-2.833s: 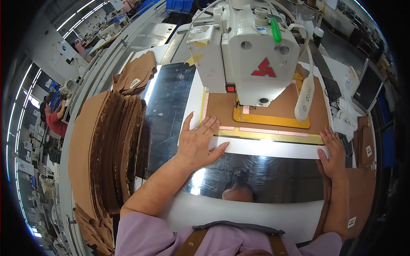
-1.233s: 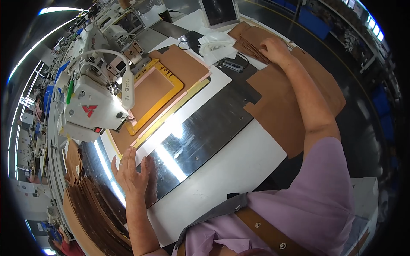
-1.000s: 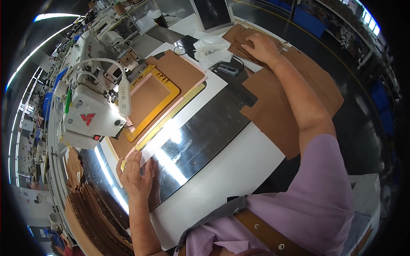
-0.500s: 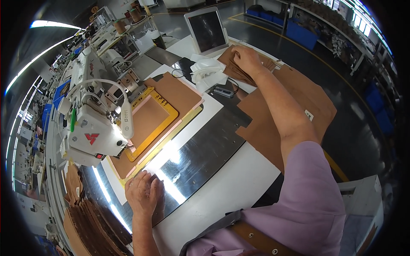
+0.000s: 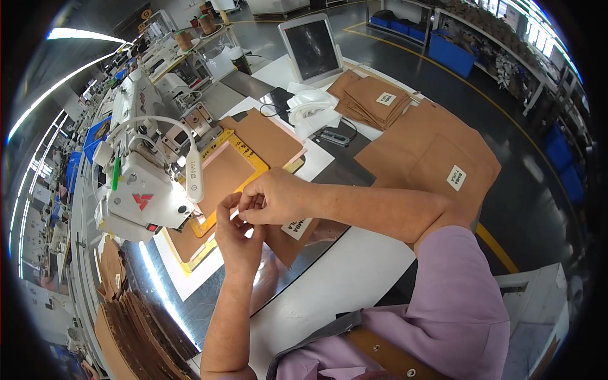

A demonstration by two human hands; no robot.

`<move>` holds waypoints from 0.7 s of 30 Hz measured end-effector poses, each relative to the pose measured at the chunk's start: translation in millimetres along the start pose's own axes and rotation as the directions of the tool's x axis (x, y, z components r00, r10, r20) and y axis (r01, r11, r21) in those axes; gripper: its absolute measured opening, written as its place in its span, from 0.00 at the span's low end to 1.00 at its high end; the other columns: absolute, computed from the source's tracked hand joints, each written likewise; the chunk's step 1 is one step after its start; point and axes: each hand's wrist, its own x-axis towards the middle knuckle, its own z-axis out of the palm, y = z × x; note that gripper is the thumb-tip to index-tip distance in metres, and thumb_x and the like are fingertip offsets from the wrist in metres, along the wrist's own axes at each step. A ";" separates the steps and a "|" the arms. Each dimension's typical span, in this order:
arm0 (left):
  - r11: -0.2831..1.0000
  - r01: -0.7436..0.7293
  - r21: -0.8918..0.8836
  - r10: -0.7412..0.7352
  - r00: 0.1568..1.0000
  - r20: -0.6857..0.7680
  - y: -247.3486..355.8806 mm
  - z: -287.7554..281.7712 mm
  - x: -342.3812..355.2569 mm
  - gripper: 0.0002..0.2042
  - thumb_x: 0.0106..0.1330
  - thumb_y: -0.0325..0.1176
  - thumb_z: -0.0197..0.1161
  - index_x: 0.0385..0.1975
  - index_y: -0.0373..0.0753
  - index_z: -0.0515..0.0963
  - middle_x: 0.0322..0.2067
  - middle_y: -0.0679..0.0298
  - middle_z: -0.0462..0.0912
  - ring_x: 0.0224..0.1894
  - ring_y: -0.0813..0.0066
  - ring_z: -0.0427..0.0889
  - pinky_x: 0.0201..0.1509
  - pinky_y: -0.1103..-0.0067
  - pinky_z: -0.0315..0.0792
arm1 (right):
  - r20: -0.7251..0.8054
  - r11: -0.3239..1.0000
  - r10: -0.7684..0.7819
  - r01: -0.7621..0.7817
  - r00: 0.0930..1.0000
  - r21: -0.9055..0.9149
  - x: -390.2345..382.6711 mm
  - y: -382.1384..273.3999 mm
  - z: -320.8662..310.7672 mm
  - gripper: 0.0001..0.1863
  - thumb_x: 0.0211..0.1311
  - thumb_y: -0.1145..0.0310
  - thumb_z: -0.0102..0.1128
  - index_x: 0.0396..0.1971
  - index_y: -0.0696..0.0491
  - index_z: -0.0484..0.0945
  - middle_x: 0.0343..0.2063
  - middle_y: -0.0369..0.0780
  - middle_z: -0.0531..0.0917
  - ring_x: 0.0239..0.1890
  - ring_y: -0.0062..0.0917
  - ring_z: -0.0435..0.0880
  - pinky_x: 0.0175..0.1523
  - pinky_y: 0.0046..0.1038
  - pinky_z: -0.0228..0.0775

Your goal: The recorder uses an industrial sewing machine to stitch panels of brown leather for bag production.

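Note:
My left hand (image 5: 239, 244) and my right hand (image 5: 273, 196) meet in front of the sewing machine head (image 5: 142, 193), their fingertips close together. The fingers of my right hand are closed on a brown panel (image 5: 284, 244) with a white label, which hangs below it over the shiny metal plate. My left hand's fingers are curled in a pinch beside the panel; what lies between them is hidden. Just beyond the hands, a yellow frame (image 5: 250, 155) lies on a larger brown sheet (image 5: 272, 136) under the machine.
A stack of labelled brown panels (image 5: 373, 98) sits at the far right, by a tablet (image 5: 310, 47) and a crumpled white bundle (image 5: 310, 107). A large brown piece (image 5: 437, 152) covers the table's right side. More brown pieces (image 5: 136, 335) are piled at the lower left.
My right hand has come back from the stack to my left hand with a brown panel. My left hand has lifted off the metal plate, and its fingers have curled.

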 end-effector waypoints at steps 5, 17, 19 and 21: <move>0.953 0.113 -0.281 -0.148 0.983 -0.106 -34.3 -35.9 -3.0 0.11 0.69 0.22 0.65 0.47 0.29 0.74 0.44 0.56 0.83 0.47 0.75 0.85 0.50 0.83 0.80 | -0.089 0.852 -0.455 0.404 0.886 -0.332 26.5 36.4 17.3 0.16 0.54 0.54 0.71 0.36 0.50 0.85 0.39 0.41 0.84 0.46 0.38 0.83 0.53 0.38 0.75; 0.968 0.242 -0.068 -0.251 0.945 -0.210 -78.0 -96.4 -12.0 0.09 0.64 0.25 0.72 0.41 0.30 0.83 0.34 0.63 0.85 0.33 0.84 0.82 0.39 0.87 0.77 | 0.229 0.986 -0.102 0.128 0.968 -0.103 79.9 48.1 5.0 0.10 0.62 0.67 0.70 0.38 0.57 0.84 0.33 0.40 0.87 0.36 0.22 0.84 0.45 0.25 0.74; 0.971 0.155 0.184 -0.116 0.971 -0.207 -93.6 -123.5 -12.1 0.10 0.64 0.29 0.73 0.43 0.35 0.84 0.33 0.68 0.84 0.31 0.85 0.78 0.37 0.87 0.72 | 0.212 0.984 -0.060 0.093 0.975 -0.149 95.9 58.8 1.2 0.11 0.61 0.67 0.71 0.38 0.57 0.84 0.33 0.39 0.87 0.37 0.24 0.85 0.46 0.26 0.75; 0.938 0.301 0.173 -0.245 0.927 -0.285 -100.7 -143.7 0.7 0.07 0.65 0.28 0.71 0.38 0.34 0.84 0.32 0.68 0.83 0.31 0.85 0.78 0.36 0.85 0.73 | 0.200 0.981 -0.066 0.101 0.978 -0.167 113.2 64.0 0.2 0.11 0.60 0.65 0.71 0.37 0.56 0.84 0.32 0.41 0.87 0.38 0.27 0.86 0.46 0.29 0.75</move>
